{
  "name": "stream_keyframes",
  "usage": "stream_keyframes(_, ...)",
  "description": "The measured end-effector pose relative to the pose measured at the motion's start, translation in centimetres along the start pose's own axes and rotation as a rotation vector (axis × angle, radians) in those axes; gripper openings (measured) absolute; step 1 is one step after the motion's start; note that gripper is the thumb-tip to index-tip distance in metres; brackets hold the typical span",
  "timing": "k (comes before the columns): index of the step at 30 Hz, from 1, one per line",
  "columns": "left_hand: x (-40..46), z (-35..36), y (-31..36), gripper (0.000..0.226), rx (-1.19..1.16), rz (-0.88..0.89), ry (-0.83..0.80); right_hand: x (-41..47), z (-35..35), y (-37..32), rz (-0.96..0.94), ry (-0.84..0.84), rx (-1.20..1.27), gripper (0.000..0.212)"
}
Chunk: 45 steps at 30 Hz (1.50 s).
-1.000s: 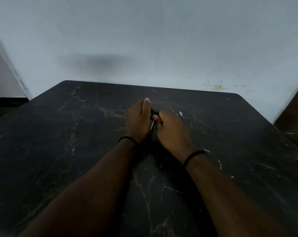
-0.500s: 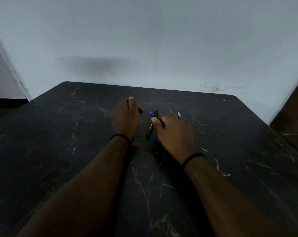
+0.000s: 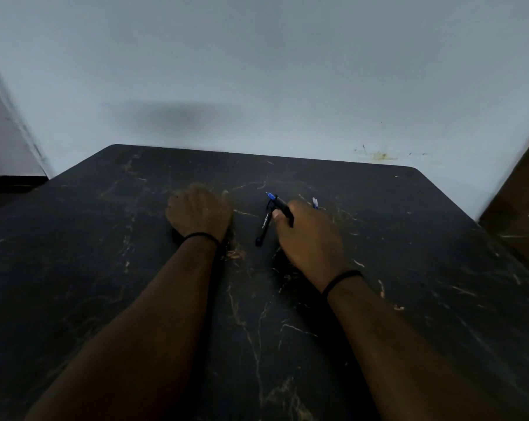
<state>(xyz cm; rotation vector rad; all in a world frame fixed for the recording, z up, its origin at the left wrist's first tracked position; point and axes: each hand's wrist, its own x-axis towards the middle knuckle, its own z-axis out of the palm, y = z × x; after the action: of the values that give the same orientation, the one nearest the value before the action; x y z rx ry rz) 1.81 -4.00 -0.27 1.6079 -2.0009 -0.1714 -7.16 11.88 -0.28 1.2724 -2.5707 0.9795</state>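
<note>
The right hand (image 3: 309, 238) is gripping a black pen (image 3: 283, 206) between thumb and fingers, its blue tip pointing away toward the wall (image 3: 257, 71). The left hand (image 3: 198, 212) is lying knuckles-up on the bench (image 3: 105, 268), blurred, fingers tucked under; I cannot tell whether it is holding anything. A second black pen (image 3: 264, 226) is lying on the bench just beside the right thumb, between the hands. A small blue-and-white piece (image 3: 315, 203) is peeking out beyond the right knuckles, partly hidden by them

Left hand (image 3: 198, 212) farther left, well apart from the now uncapped pen (image 3: 280, 205).
</note>
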Motion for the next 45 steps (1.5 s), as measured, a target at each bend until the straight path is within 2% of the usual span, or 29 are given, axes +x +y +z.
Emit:
stream_keyframes(1,-0.2,-0.4,0.3,0.057,-0.059,0.038,0.086,0.0,-0.1,-0.1,0.01,0.028,0.051,0.028)
stream_keyframes(3,-0.9,-1.0,1.0,0.04,-0.325,0.184,0.219,0.2,-0.2,-0.1,-0.001,0.104,0.142,0.011)
stream_keyframes(5,-2.1,-1.3,2.0,0.033,-0.633,0.343,0.236,0.3,-0.4,0.0,-0.061,0.161,0.19,0.026)
stream_keyframes(6,-2.7,-1.3,2.5,0.032,-0.782,0.385,0.195,0.2,-0.5,0.1,-0.074,0.17,0.25,0.032)
stream_keyframes(8,-3.8,-1.4,3.6,0.03,-1.108,0.347,0.0,0.2,-0.7,0.0,-0.023,0.16,0.373,0.033)
stream_keyframes(10,-4.3,-1.5,4.1,0.029,-1.335,0.254,-0.246,0.5,-0.6,0.1,0.069,0.149,0.4,0.024)
stream_keyframes(13,-4.0,-1.5,4.1,0.034,-1.462,0.208,-0.547,0.7,-0.5,-0.1,0.117,0.057,0.566,0.037)
stream_keyframes(16,-3.6,-1.3,3.6,0.034,-1.607,0.18,-0.849,0.2,-0.3,-0.2,0.151,-0.194,0.92,0.038)
stream_keyframes(18,-3.3,-1.2,3.3,0.034,-1.653,0.17,-0.972,0.2,-0.5,-0.1,0.218,-0.348,1.077,0.035)
stream_keyframes(20,-3.0,-1.1,3.1,0.033,-1.67,0.172,-1.026,0.5,-0.6,0.0,0.264,-0.443,1.173,0.035)
stream_keyframes(22,-3.0,-1.1,2.9,0.03,-1.671,0.184,-1.027,0.6,-0.7,0.0,0.28,-0.494,1.22,0.036)
stream_keyframes(25,-3.3,-1.2,3.0,0.028,-1.677,0.177,-0.943,0.4,-0.7,-0.2,0.276,-0.484,1.198,0.037)
stream_keyframes(32,-4.0,-1.6,3.6,0.026,-1.71,0.151,-0.822,-0.1,-0.4,-0.9,0.197,-0.311,1.021,0.037)
stream_keyframes(37,-4.1,-1.4,3.7,0.024,-1.669,0.149,-0.754,0.0,0.3,-0.8,0.049,-0.067,0.851,0.029)
stream_keyframes(42,-3.6,-1.2,3.4,0.013,-1.642,0.1,-0.643,0.0,0.4,-0.7,0.085,-0.033,0.74,0.034)
stream_keyframes(45,-3.0,-0.8,3.2,0.01,-1.556,0.04,-0.549,0.1,0.0,-0.6,0.035,-0.011,0.731,0.016)
